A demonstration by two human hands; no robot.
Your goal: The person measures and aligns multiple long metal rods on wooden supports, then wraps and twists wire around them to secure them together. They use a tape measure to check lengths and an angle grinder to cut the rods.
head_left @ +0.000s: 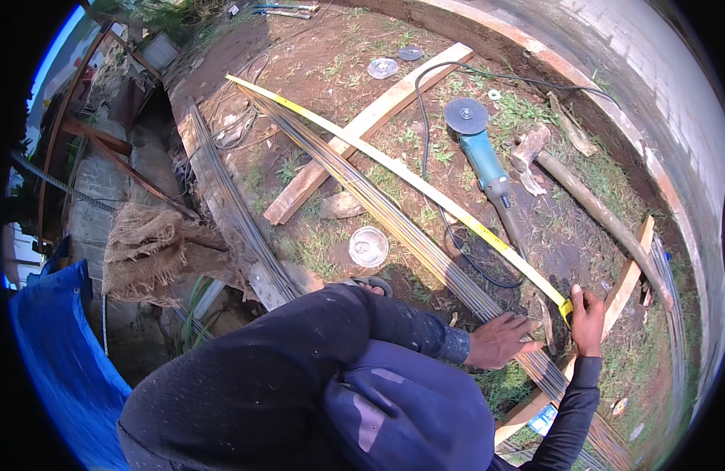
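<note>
My right hand [588,323] grips the near end of a yellow tape measure [425,188], thumb raised. The tape's blade stretches diagonally away to the far left, lying over a wooden plank [362,137]. Alongside it runs a bundle of thin steel rods [394,224], partly rusty, which rests across the same plank. On the near part of the bundle lies my left hand [500,341], palm down with its fingers stretched out; it touches the rods and holds nothing. Whether the tape's far end is hooked on anything is too small to tell.
An angle grinder [484,161] with a cord lies right of the tape, beside a wooden-handled hammer [590,192]. Loose cutting discs [383,68] are behind. A round tin [369,246] sits left of the rods, and more rods [241,200] lie by burlap [154,247] and a trench.
</note>
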